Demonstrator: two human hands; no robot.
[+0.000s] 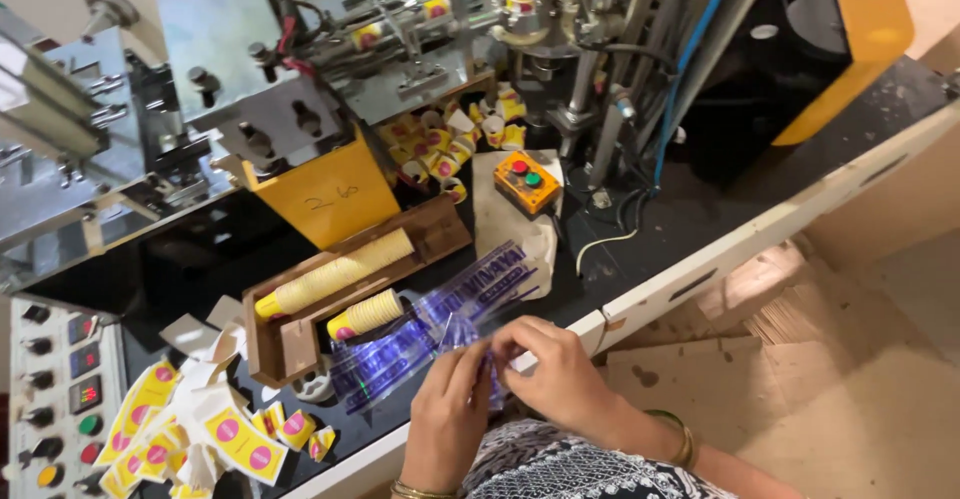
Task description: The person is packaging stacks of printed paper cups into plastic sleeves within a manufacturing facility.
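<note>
Crowded with steel brackets, rods and hoses, a cup-forming machine [420, 49] fills the far side of the dark worktop [640, 229], and a grey control panel with knobs and lamps [60, 389] stands at the near left. A brown wooden trough [340, 279] lies at a slant so that a long nested stack of yellow paper cups [335, 274] can rest along it without rolling; a shorter stack of yellow cups [365, 314] lies just beside it. Flat yellow-and-pink cup blanks [200, 429] are heaped near the panel, loose cups [450, 139] are piled under the machine, and a small orange box with a red and a green button [527, 181] sits on a paper sheet near the stacks.

Clear plastic sleeves with blue print [430, 334] lie spread on the worktop edge, directly before the person. The left hand [450, 409] and the right hand [555, 369] meet over the sleeves' near end, both curled, fingertips pinching the thin film between them as if parting its layers. Neither hand is spread open; each grips only the film.
</note>
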